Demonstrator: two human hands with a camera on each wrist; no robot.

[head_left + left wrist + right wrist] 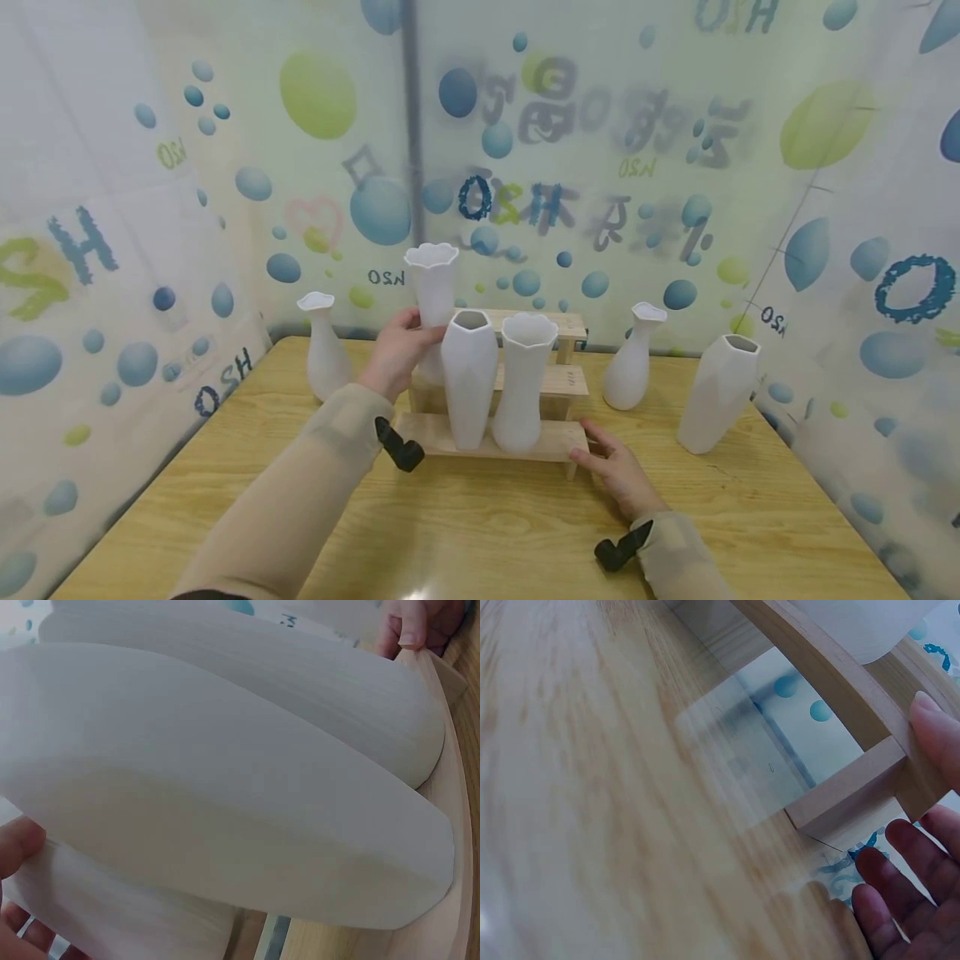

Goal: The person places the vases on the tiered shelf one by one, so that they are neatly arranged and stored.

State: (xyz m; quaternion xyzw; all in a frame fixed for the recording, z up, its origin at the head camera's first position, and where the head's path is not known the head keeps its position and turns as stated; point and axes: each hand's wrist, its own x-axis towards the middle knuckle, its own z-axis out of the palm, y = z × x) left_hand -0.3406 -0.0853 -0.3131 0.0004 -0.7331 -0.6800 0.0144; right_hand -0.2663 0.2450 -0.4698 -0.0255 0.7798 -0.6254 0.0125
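My left hand (397, 350) grips a tall white vase with a scalloped rim (433, 283), at the left of a stepped wooden stand (555, 437). Its base is hidden, so I cannot tell whether it touches a step. On the lowest step stand a faceted white vase (470, 379) and a second scalloped vase (525, 383). The faceted one fills much of the left wrist view and partly covers the held vase (142, 907). At the stand's right end, my right hand (618, 475) holds the lowest step, its thumb (937, 739) along the board and its other fingers beside the end.
A slim-necked white vase (327, 354) stands left of the stand. Another slim-necked vase (628, 367) and a wide faceted vase (718, 396) stand to the right. All rest on the wooden table (480, 533), with printed curtains (637, 208) around it.
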